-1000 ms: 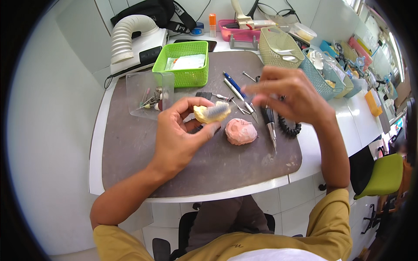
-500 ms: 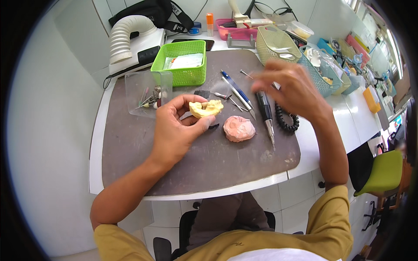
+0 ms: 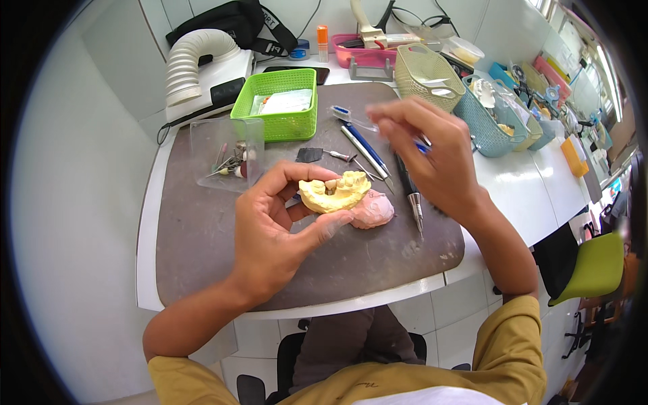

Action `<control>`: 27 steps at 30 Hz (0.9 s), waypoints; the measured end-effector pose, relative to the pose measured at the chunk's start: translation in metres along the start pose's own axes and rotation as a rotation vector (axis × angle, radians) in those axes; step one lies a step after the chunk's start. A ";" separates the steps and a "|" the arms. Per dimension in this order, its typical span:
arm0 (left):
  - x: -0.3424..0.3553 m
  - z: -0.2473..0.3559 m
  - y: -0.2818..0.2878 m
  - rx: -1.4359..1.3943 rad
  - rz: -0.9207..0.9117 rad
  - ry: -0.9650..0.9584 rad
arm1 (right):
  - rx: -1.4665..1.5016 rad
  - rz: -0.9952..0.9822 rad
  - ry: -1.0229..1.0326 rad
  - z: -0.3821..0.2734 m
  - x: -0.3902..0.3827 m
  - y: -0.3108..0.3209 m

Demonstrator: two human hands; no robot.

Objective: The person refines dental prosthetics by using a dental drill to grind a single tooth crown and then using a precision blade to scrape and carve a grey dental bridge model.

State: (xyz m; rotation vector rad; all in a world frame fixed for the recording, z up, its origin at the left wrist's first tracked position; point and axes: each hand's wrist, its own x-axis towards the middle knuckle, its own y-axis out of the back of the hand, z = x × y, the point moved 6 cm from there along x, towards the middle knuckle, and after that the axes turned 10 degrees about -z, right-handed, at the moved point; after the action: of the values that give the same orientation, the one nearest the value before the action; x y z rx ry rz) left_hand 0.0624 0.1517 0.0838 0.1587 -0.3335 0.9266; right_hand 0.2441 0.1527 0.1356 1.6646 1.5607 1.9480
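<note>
My left hand (image 3: pixel 273 226) pinches a yellow dental cast (image 3: pixel 335 194) between thumb and fingers, above the mat. A few teeth stand up along its curved ridge; one looks greyish brown. Behind the cast, partly covered by it, a pink plaster-like lump (image 3: pixel 375 210) lies on the mat. To the right, my right hand (image 3: pixel 432 152) is closed round a toothbrush (image 3: pixel 342 113) with a clear handle and blue-and-white bristles, its head pointing left. Beneath that hand lies a black and silver handpiece (image 3: pixel 413 196), partly hidden.
A blue pen-like tool (image 3: pixel 364 144), a white one and small burs lie mid-mat. A clear box (image 3: pixel 214 169) of burs and a green basket (image 3: pixel 283 125) stand left, near a white hose unit (image 3: pixel 196 67). Baskets (image 3: pixel 489 121) crowd the back right.
My left hand has brought the yellow cast nearer and rightward, partly over the pink lump. My right hand has moved slightly left, and a toothbrush now shows in it.
</note>
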 end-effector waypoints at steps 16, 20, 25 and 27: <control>-0.003 -0.001 0.002 0.006 -0.012 -0.022 | 1.091 -0.280 -0.198 -0.015 -0.030 -0.034; -0.002 -0.001 0.002 -0.001 -0.024 -0.025 | 1.111 -0.310 -0.235 -0.015 -0.030 -0.034; -0.003 0.001 0.002 0.006 -0.028 -0.037 | 1.103 -0.315 -0.228 -0.017 -0.029 -0.034; -0.003 0.000 0.002 -0.019 -0.024 -0.039 | 1.108 -0.312 -0.229 -0.017 -0.029 -0.034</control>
State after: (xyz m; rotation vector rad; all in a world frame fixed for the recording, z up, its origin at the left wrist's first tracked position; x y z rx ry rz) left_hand 0.0592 0.1504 0.0830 0.1633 -0.3756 0.8971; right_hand 0.2251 0.1390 0.0937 1.6260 2.7962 0.6551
